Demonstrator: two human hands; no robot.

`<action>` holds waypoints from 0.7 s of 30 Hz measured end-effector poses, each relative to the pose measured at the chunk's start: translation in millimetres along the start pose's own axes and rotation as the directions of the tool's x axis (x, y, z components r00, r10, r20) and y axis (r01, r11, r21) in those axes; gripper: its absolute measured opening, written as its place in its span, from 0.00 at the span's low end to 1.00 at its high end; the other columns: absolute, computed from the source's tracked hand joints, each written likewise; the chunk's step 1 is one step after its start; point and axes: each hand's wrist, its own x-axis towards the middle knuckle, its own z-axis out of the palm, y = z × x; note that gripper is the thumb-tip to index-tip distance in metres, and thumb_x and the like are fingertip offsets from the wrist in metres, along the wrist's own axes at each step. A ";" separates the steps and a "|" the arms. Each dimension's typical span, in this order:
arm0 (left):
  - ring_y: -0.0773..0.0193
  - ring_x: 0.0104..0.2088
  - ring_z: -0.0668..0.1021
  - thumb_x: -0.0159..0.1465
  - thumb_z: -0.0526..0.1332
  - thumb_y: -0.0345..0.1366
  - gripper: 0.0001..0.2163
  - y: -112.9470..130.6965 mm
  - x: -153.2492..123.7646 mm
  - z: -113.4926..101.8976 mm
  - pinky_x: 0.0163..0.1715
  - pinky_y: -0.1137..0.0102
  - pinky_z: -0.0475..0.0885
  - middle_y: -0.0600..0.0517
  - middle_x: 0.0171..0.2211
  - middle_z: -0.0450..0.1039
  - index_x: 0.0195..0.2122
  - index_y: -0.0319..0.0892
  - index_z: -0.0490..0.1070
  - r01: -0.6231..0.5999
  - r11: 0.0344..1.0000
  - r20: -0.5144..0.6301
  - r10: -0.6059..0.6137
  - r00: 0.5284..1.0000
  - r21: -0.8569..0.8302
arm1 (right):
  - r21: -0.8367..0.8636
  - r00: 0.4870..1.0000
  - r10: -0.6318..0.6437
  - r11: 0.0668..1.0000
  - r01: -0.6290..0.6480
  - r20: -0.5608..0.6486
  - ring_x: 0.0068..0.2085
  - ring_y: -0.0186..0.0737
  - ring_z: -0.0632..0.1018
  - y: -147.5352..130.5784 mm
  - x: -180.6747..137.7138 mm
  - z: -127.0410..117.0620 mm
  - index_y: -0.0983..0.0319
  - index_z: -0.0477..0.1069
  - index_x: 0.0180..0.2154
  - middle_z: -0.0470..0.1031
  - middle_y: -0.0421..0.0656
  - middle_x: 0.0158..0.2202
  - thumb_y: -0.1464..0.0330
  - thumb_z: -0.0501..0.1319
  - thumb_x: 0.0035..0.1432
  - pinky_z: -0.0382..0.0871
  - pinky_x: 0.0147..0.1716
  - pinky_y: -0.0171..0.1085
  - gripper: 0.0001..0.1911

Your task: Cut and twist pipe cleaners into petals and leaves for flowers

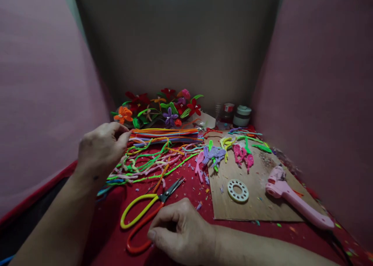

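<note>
My left hand (pixel 101 147) reaches to the left end of a straight bundle of coloured pipe cleaners (pixel 169 135), its fingertips pinched at the ends of the stems. My right hand (pixel 180 231) rests curled on the red cloth (pixel 192 188), right beside the red and yellow handles of a pair of scissors (pixel 151 207); what its closed fingers hold, if anything, is hidden. A loose tangle of bent pipe cleaners (pixel 145 161) lies between the two hands.
Finished pipe-cleaner flowers (pixel 160 108) stand at the back. A cardboard sheet (pixel 262 203) on the right carries pink and purple pipe-cleaner pieces (pixel 227 155), a white ring (pixel 238 190) and a pink glue gun (pixel 294 198). Small jars (pixel 236 115) stand behind. Pink walls close in on both sides.
</note>
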 end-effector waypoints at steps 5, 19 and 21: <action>0.70 0.19 0.68 0.57 0.57 0.43 0.10 33.7 -28.2 6.9 0.21 0.75 0.62 0.56 0.19 0.68 0.28 0.41 0.70 0.053 0.840 0.089 -0.005 0.996 -0.540 | 0.289 0.984 0.082 0.957 -0.034 -0.157 0.20 0.25 0.60 -8.4 11.5 -17.7 0.67 0.74 0.29 0.61 0.35 0.18 0.67 0.59 0.50 0.52 0.19 0.28 0.09; 0.71 0.23 0.67 0.61 0.53 0.38 0.11 59.0 -63.2 25.6 0.25 0.76 0.61 0.55 0.22 0.67 0.26 0.39 0.69 -0.132 0.728 0.420 0.523 0.742 -0.673 | 0.670 0.880 0.225 0.731 0.131 -0.417 0.13 0.26 0.63 2.3 41.1 -56.8 0.66 0.68 0.27 0.67 0.36 0.15 0.57 0.62 0.47 0.56 0.12 0.27 0.16; 0.72 0.22 0.65 0.61 0.52 0.40 0.13 55.9 -59.0 26.2 0.23 0.76 0.59 0.56 0.20 0.64 0.26 0.39 0.68 -0.046 0.710 0.505 0.543 0.671 -0.702 | 0.654 0.875 0.236 0.748 0.115 -0.423 0.13 0.26 0.64 5.7 41.1 -55.6 0.66 0.67 0.26 0.67 0.35 0.15 0.56 0.61 0.48 0.56 0.12 0.27 0.17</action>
